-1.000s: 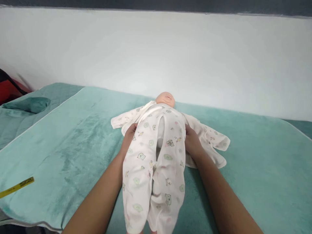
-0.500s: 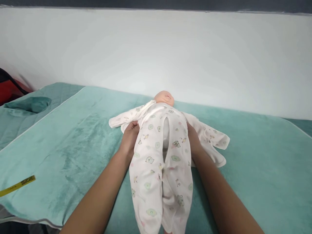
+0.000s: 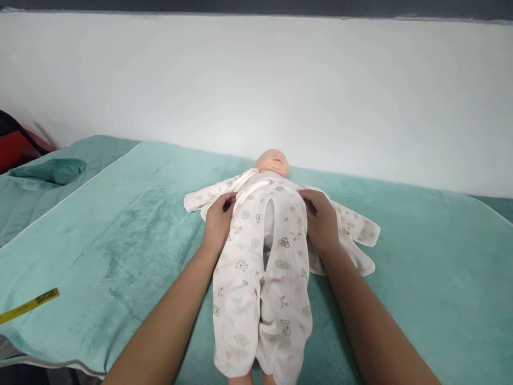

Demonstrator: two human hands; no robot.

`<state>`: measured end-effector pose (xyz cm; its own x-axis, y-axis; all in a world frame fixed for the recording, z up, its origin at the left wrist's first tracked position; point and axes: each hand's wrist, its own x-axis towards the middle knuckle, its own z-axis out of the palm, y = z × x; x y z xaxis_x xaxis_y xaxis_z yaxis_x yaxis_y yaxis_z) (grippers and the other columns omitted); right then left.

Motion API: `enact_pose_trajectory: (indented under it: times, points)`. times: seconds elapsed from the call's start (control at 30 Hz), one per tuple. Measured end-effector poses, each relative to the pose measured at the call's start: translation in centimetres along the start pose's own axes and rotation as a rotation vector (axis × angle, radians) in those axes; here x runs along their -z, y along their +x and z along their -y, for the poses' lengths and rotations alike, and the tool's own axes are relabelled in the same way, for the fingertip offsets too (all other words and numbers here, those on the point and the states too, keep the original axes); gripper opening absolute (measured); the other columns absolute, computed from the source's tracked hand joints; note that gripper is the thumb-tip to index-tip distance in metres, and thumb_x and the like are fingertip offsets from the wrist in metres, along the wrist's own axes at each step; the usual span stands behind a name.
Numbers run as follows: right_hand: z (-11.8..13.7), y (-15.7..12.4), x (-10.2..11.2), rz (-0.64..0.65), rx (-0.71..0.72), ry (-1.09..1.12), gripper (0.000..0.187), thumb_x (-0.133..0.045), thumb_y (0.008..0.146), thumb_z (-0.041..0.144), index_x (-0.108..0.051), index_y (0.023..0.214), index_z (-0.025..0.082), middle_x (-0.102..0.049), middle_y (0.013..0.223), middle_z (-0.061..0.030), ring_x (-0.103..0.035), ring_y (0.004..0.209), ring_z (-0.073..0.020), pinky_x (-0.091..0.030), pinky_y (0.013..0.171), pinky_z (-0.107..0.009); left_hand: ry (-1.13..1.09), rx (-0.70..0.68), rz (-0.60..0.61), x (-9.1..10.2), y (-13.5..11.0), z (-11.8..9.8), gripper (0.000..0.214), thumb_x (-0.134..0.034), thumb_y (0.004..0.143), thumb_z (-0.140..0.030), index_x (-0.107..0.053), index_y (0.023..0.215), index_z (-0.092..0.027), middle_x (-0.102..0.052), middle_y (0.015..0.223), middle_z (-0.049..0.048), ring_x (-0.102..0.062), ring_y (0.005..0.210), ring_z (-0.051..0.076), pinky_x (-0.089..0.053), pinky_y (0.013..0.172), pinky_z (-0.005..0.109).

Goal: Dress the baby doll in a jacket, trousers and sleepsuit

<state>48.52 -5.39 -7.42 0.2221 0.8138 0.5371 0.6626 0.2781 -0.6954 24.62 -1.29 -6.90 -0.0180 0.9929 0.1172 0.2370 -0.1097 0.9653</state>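
A baby doll lies on its back, head toward the wall, its lower legs showing at the bottom edge. White baby pants with small animal prints and a slit at the crotch cover its legs and belly. My left hand pinches the pants' waist edge on the left side. On the opposite side, my right hand grips the waist edge with bent fingers. A matching baby shirt is spread beneath the doll, sleeves out to both sides.
The doll rests on a green plush blanket. A yellow strip lies at the left edge. Behind stands a white wall. A red and black item is at the far left, near a fold of green cloth.
The pant hems have shifted up, so more of the doll's lower legs shows. My right hand has come up at the waist, its fingers now visible. My left hand moved slightly right.
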Motion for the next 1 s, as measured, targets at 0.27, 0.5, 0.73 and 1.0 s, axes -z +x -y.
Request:
enact_pose_trajectory:
  times: [0.27,0.5,0.73,1.0]
  points:
    - [-1.0,1.9,0.5,0.198,-0.093,0.041,0.014,-0.056,0.084,0.030,-0.066,0.094,0.026,-0.064,0.134,-0.0040,-0.055,0.126,-0.0257,-0.028,0.115,-0.053,0.385,-0.393,0.037,1.1,2.6,-0.2,0.024,-0.048,0.093,-0.029,-0.071,0.096,-0.023,-0.062,0.130,0.0068,-0.041,0.135,0.026,-0.028,0.117,0.047]
    - [0.2,4.3,1.3,0.373,-0.199,0.154,0.015,-0.058,0.084,0.036,-0.062,0.078,0.024,-0.062,0.134,-0.0039,-0.058,0.120,-0.0253,-0.041,0.105,-0.045,0.247,-0.214,0.287,1.3,5.4,-2.2,0.020,-0.054,0.089,-0.037,-0.069,0.085,-0.024,-0.063,0.130,0.0057,-0.056,0.123,0.024,-0.037,0.112,0.039]
    - [0.2,4.7,1.5,0.503,-0.209,0.249,0.020,-0.064,0.083,0.043,-0.057,0.080,0.024,-0.057,0.142,-0.0038,-0.056,0.124,-0.0280,-0.044,0.102,-0.044,0.157,-0.101,0.511,2.6,6.3,-2.4,0.018,-0.063,0.081,-0.042,-0.068,0.085,-0.025,-0.053,0.143,0.0037,-0.057,0.118,0.025,-0.045,0.099,0.033]
    - [-1.0,5.0,-0.2,0.265,-0.231,0.094,0.025,-0.058,0.088,0.044,-0.048,0.077,0.024,-0.072,0.109,-0.0038,-0.063,0.095,-0.0227,-0.048,0.080,-0.037,0.166,-0.105,0.363,1.7,6.7,-1.7,0.024,-0.056,0.088,-0.046,-0.057,0.082,-0.022,-0.061,0.087,-0.0002,-0.052,0.076,0.016,-0.040,0.071,0.027]
